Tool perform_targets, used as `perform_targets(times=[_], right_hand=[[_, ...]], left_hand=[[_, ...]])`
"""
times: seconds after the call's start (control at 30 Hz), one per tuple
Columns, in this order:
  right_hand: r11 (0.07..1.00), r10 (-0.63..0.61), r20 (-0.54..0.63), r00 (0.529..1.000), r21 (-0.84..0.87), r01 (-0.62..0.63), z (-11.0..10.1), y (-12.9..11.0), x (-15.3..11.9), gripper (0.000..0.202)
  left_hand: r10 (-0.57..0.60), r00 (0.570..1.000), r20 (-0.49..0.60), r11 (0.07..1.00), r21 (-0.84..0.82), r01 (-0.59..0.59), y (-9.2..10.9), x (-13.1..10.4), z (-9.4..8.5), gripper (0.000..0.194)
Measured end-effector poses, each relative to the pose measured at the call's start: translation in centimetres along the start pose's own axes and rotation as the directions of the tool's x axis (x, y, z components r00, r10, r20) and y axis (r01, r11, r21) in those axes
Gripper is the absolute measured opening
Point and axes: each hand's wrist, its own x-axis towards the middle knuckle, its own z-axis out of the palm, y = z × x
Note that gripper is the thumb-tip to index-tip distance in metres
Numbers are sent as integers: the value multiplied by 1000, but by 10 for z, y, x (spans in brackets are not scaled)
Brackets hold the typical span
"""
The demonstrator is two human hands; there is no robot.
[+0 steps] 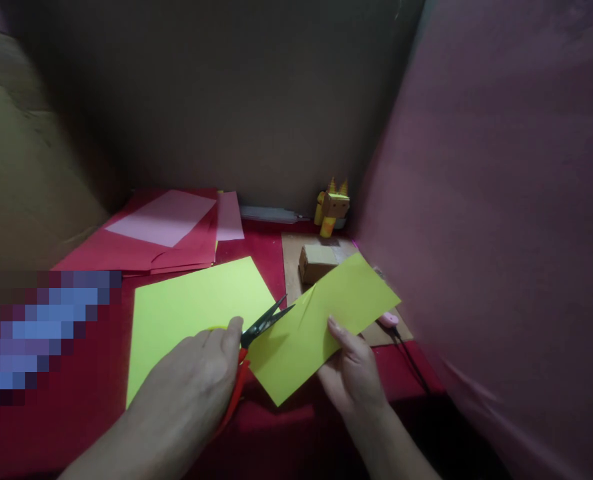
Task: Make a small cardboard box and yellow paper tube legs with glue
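My left hand (196, 367) is closed round the orange handles of a pair of scissors (263, 327). The dark blades are spread apart and point up and to the right, at the left edge of a yellow paper sheet (336, 293). That sheet is pinched at its lower edge by my right hand (353, 367), thumb on top and fingers beneath. It is held tilted above the table, and a thin sliver or crease shows near its upper left edge. Under and behind my left hand lies a larger yellow sheet (191, 293), flat on the red table covering (66, 427).
Red sheets (101, 247) and pink paper (166, 217) lie at the back left. A small cardboard box (319, 262) rests on a cardboard piece (291, 250). Behind it stands a cardboard figure (335, 207) with yellow cones. A pink tool (389, 321) with a black cord lies right.
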Motion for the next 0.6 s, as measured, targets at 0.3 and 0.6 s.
perform_targets(times=[0.3,0.6], right_hand=[[998,26,27,999,-58,-25,3,10,-6,35],[995,37,17,999,-95,-36,5,13,-6,35]], left_hand=[[64,984,166,953,281,-109,10,10,-7,43],[58,982,178,976,197,-93,11,10,-10,47]])
